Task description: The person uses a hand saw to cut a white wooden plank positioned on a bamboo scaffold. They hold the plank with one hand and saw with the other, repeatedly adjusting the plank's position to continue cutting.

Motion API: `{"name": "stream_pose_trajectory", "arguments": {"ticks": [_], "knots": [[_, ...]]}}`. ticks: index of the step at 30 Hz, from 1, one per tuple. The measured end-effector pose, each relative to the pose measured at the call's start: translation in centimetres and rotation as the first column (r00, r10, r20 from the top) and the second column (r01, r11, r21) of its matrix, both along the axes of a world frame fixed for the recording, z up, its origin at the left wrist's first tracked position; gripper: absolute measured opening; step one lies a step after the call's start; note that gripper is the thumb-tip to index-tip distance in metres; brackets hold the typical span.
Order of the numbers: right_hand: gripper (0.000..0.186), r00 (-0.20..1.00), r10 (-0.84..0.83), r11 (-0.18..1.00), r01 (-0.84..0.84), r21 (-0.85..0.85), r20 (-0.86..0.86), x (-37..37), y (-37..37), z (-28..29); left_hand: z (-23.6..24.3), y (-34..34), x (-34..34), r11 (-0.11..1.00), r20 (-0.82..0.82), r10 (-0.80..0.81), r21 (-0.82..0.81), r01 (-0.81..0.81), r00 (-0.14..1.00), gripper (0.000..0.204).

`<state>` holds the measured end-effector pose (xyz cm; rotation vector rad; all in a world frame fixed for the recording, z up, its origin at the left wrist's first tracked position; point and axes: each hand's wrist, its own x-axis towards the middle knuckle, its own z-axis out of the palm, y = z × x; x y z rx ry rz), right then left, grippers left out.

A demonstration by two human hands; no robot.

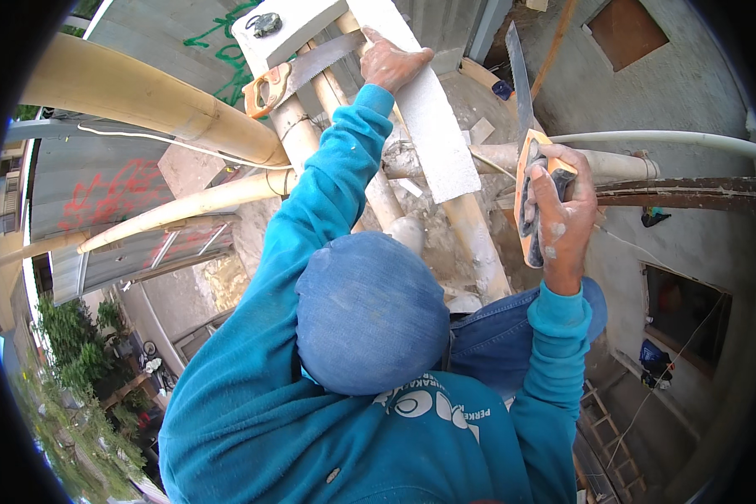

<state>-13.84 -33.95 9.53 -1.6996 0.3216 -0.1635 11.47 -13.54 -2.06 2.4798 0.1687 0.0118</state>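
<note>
My left hand (392, 60) lies across a long white block (437, 134), fingers at its left edge and thumb toward its right, gripping it. The block rests on bamboo poles. In my right hand (564, 206) is a handsaw (522, 84), held by its wooden handle with a dark grip, its blade pointing up and away. A second handsaw (319, 60) with a wooden handle lies left of my left hand, its blade reaching toward my fingers. Beside it is another white block (290, 32), with a small dark object (265, 24) on top.
A thick bamboo pole (160, 97) comes in from the left. Thinner bamboo (202, 197) and a horizontal pole (596, 162) cross the scaffold. A grey wall with an opening (685, 315) stands at right. Metal sheets (109, 181) are at left. A ladder (609, 437) is below right.
</note>
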Motion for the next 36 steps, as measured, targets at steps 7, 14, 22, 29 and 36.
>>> {"name": "stream_pose_trajectory", "arguments": {"ticks": [7, 14, 22, 29, 36], "knots": [[0.022, 0.980, 0.012, 0.981, 0.027, -0.194, 0.198, -2.8, 1.6, -0.9, -0.9, -1.4, 0.3, 0.997, 0.004, -0.017, 0.073, 0.016, 1.000, 0.137], [0.023, 0.983, -0.092, 0.992, 0.104, -0.073, 0.157, -6.1, 3.1, -3.6, -2.4, -3.5, 0.8, 0.976, 0.067, -0.039, 0.218, 0.023, 0.997, 0.132], [0.034, 0.975, -0.103, 0.896, 0.177, -0.408, 0.198, -3.3, 2.7, -6.2, -1.7, -4.0, 0.7, 0.976, 0.059, -0.095, 0.203, 0.081, 0.994, 0.118], [0.071, 0.985, -0.010, 0.800, 0.110, -0.589, 0.171, 1.3, 4.9, -9.3, -1.2, -4.2, 0.7, 0.997, 0.017, -0.030, 0.076, 0.028, 0.999, 0.111], [0.072, 0.992, 0.074, 0.748, 0.014, -0.664, 0.104, 1.6, 5.7, -10.4, -1.5, -3.5, 2.3, 0.998, -0.012, 0.026, 0.053, -0.025, 1.000, 0.124]]}}
